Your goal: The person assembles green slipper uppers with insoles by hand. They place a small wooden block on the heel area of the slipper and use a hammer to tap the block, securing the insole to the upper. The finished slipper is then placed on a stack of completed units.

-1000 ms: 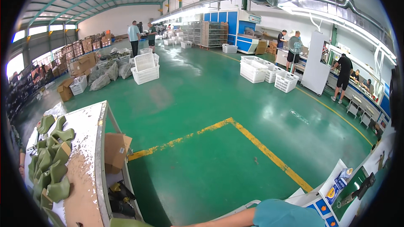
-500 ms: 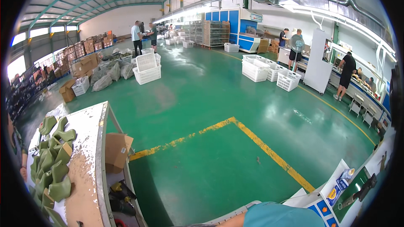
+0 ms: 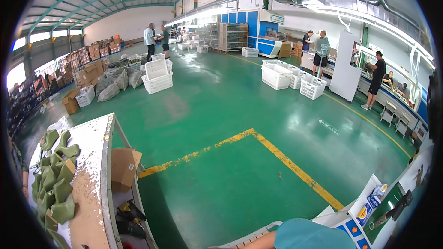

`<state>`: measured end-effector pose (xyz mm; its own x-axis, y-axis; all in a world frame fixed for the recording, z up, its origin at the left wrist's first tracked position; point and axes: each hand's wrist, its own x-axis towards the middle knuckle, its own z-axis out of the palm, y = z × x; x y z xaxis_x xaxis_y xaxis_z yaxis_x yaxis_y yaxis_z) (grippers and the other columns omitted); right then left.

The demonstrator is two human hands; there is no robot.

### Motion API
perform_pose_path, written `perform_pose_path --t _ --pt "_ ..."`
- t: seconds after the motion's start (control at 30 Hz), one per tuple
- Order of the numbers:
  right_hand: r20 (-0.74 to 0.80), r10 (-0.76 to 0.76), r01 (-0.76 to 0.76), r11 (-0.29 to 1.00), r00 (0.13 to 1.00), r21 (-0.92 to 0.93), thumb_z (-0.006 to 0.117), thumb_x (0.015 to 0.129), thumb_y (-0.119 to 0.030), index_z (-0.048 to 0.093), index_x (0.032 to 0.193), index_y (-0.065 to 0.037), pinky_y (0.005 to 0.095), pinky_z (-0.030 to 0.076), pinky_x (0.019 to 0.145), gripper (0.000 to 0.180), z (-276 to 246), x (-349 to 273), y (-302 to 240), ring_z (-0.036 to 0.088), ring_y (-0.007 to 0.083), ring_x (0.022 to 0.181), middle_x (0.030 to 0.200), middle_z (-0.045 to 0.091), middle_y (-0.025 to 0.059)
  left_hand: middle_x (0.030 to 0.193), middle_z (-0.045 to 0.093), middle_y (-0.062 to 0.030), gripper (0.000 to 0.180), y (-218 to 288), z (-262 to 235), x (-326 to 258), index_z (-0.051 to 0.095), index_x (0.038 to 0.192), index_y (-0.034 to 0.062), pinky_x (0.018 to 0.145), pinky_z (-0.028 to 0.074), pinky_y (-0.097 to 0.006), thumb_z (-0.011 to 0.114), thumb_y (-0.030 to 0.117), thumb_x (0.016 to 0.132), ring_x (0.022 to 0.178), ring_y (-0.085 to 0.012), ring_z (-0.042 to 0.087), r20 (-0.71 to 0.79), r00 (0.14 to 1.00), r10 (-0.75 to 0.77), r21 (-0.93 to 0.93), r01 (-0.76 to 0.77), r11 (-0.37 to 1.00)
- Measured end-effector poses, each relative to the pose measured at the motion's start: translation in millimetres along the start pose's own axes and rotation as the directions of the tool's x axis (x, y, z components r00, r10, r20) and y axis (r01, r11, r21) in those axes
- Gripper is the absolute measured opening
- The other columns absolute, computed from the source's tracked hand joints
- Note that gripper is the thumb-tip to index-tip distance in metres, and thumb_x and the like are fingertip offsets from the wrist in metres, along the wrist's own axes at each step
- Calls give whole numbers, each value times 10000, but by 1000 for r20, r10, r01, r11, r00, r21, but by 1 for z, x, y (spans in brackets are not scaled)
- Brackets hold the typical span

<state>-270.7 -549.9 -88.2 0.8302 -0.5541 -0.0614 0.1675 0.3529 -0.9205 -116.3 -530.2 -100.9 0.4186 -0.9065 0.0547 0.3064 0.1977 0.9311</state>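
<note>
Neither of my hands shows in the head view. Only a teal sleeve [image 3: 307, 235] and a strip of bare forearm [image 3: 256, 243] lie along the lower edge, running leftward out of the picture. The forearm passes over a white curved rim [image 3: 251, 235] at the bottom. To the right of the sleeve stands a white bench [image 3: 364, 203] with small printed boxes [image 3: 371, 198] and a black tool [image 3: 394, 210] on a green surface.
At the lower left a white worn table [image 3: 92, 166] carries several green moulded pieces [image 3: 53, 186], with a cardboard box [image 3: 123, 168] under it. A yellow line [image 3: 281, 159] crosses the green floor. White crates [image 3: 158, 76] and several people stand farther off.
The forearm along the lower edge shows less than a second ago. The view has shifted slightly; nothing else has moved noticeably.
</note>
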Motion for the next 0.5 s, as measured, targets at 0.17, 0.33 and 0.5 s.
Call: perform_pose_path --t 0.17,0.33,0.5 --pt "-10 50 -51 969 999 -241 752 786 -348 477 1269 25 356 446 895 669 -11 -4 -8 569 204 1035 1149 605 132 1142 588 -191 585 34 12 2 460 1245 -13 756 564 -422 635 356 826 920 -312 637 100 964 -245 -467 263 844" --pt "-41 -169 130 870 985 -475 801 710 -337 473 1240 14 394 461 857 715 -17 3 -7 583 279 1047 1129 602 187 1128 588 -189 550 21 14 4 476 1235 -9 748 551 -405 630 334 834 901 -297 628 -2 990 -138 -223 134 966" --pt "-31 -156 105 788 987 -606 814 687 -340 456 1243 3 404 465 831 745 -21 2 -14 586 315 1018 1094 605 194 1113 589 -186 516 12 15 6 493 1226 -6 740 539 -388 626 312 842 881 -282 620 -53 997 -56 -85 51 995"
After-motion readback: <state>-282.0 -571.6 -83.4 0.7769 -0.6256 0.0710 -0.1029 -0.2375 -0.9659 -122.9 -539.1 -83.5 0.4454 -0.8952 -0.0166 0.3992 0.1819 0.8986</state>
